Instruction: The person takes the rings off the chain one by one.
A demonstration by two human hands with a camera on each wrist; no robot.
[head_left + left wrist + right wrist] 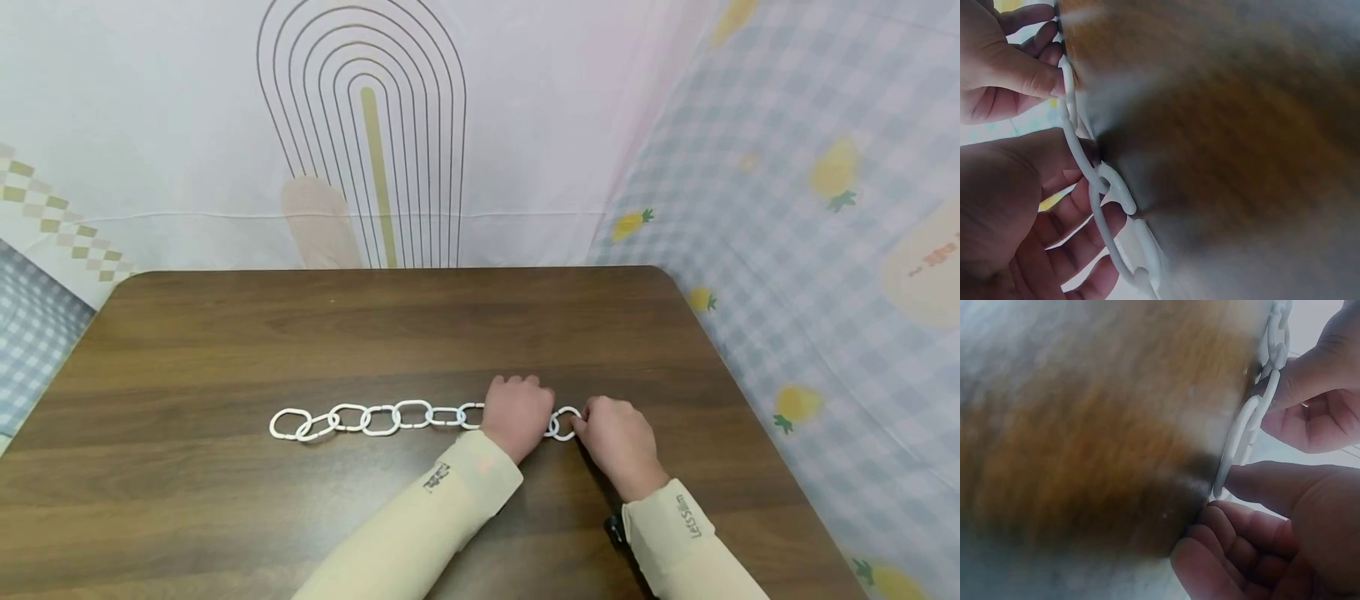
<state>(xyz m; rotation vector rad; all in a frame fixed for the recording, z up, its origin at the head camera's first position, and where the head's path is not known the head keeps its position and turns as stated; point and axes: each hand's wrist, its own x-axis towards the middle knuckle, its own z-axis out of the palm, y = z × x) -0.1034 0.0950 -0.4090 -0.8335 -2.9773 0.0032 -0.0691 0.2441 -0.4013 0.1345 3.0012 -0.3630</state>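
Note:
A chain of white plastic links (365, 418) lies in a line from left to right across the table. My left hand (517, 412) covers a stretch near its right end, hiding the links beneath. In the left wrist view, that hand's thumb and fingers hold a link (1105, 228) from either side. My right hand (618, 442) is at the chain's right end. In the right wrist view its thumb rests against the end link (1235, 440), with curled fingers just beneath. The left hand's thumb also shows there against the chain, farther up.
The brown wooden table (300, 333) has rounded far corners. Behind it hangs a white patterned cloth (525, 125), and a blue checked cloth with yellow fruit (750, 208) hangs along the right side. A dark strap (617, 529) sits at the right cuff.

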